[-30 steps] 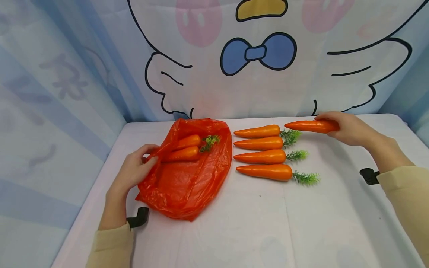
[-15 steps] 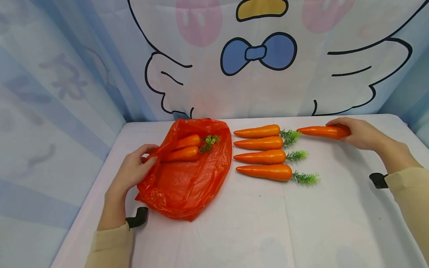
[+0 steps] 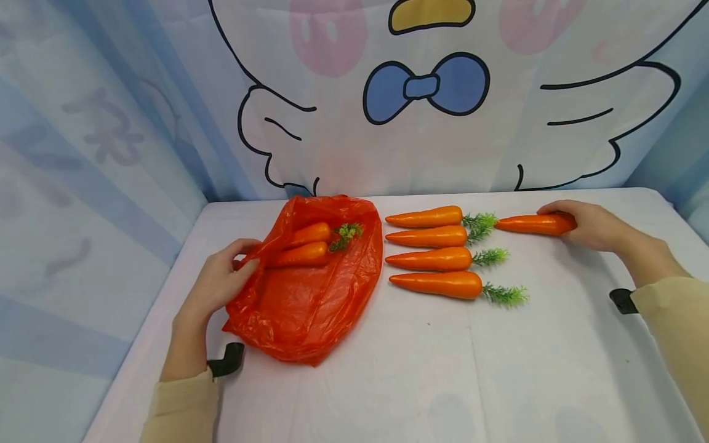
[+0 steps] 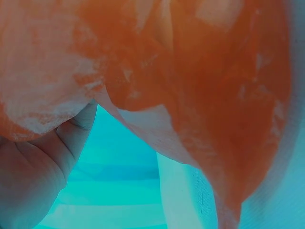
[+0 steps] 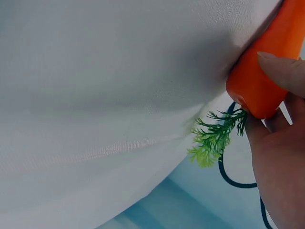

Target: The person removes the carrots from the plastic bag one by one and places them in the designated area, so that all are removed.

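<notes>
My left hand (image 3: 221, 280) pinches the left edge of a red plastic bag (image 3: 299, 314), which lies with its mouth spread toward the right. Two carrots (image 3: 304, 254) with green tops rest in the bag. At the right, my right hand (image 3: 600, 227) grips another carrot (image 3: 534, 224) by its thick end, the tip pointing left at the green tops of the row. In the right wrist view, the thumb lies on that carrot (image 5: 259, 81) and its leafy top (image 5: 214, 136) hangs free. Red film (image 4: 209, 95) covers most of the left wrist view.
Several carrots (image 3: 434, 259) lie in a row between the bag and my right hand, tips to the left. They are on a white-covered table (image 3: 399, 375). A printed curtain (image 3: 432, 154) stands behind the table's back edge.
My right hand has moved right and slightly nearer with its carrot, and the carrot is now lower, by the table. The left hand and the bag have hardly moved.
</notes>
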The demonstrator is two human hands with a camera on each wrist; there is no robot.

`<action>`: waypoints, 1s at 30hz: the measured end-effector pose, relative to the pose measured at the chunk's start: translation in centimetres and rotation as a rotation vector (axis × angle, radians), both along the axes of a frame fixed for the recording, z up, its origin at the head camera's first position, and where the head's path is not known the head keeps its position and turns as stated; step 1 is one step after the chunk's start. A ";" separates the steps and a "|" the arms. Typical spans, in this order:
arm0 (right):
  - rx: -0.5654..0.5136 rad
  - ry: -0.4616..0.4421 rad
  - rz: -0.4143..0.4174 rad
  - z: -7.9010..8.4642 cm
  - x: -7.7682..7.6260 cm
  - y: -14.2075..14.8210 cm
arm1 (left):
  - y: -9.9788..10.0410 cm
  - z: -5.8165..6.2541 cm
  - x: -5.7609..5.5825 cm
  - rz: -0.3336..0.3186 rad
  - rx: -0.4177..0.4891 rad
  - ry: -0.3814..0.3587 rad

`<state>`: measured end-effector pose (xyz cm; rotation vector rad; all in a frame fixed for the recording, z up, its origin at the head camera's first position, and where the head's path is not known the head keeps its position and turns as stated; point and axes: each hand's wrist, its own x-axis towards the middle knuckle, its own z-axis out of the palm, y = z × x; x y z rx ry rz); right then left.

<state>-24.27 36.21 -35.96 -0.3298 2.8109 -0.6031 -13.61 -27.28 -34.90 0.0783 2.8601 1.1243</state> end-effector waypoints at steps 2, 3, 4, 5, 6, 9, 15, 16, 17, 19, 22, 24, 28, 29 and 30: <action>0.004 0.000 -0.001 0.0 -0.1 -0.3 | 0.0 0.0 0.1 0.001 0.003 -0.004; 0.007 -0.002 -0.003 -0.1 -0.1 -0.3 | -0.1 0.0 0.1 0.003 0.004 -0.004; 0.011 -0.005 -0.006 -0.1 -0.1 -0.4 | -0.1 0.0 0.1 0.003 0.006 -0.004; 0.014 -0.006 -0.008 -0.2 -0.1 -0.4 | -0.1 0.0 0.1 0.005 0.008 -0.004; 0.016 -0.007 -0.009 -0.2 -0.2 -0.4 | -0.1 -0.1 0.1 0.006 0.006 -0.004; 0.018 -0.007 -0.008 -0.2 -0.2 -0.3 | -0.2 -0.1 0.0 0.012 0.004 -0.009; -0.006 -0.006 -0.001 -0.1 0.0 -0.1 | -0.2 0.0 0.0 0.009 0.013 -0.011; -0.010 -0.007 0.000 0.0 0.0 0.0 | -0.2 0.1 0.0 0.007 0.016 -0.010; -0.013 -0.008 -0.001 0.0 0.1 0.1 | -0.1 0.1 0.1 0.005 0.018 -0.009; -0.020 -0.010 -0.003 0.1 0.2 0.2 | -0.1 0.1 0.1 0.005 0.017 -0.007; -0.038 -0.008 -0.006 0.2 0.3 0.3 | -0.1 0.1 0.1 0.007 0.012 -0.004; -0.049 -0.007 -0.010 0.4 0.4 0.3 | -0.2 0.1 0.1 0.010 0.007 -0.004; -0.070 -0.010 -0.020 0.6 0.5 0.2 | -0.2 0.1 0.1 0.015 0.008 -0.006; -0.074 -0.010 -0.022 0.6 0.5 0.1 | -0.2 0.1 0.1 0.015 0.007 -0.005; -0.079 -0.012 -0.024 0.7 0.5 0.1 | -0.2 0.1 0.1 0.014 0.008 -0.004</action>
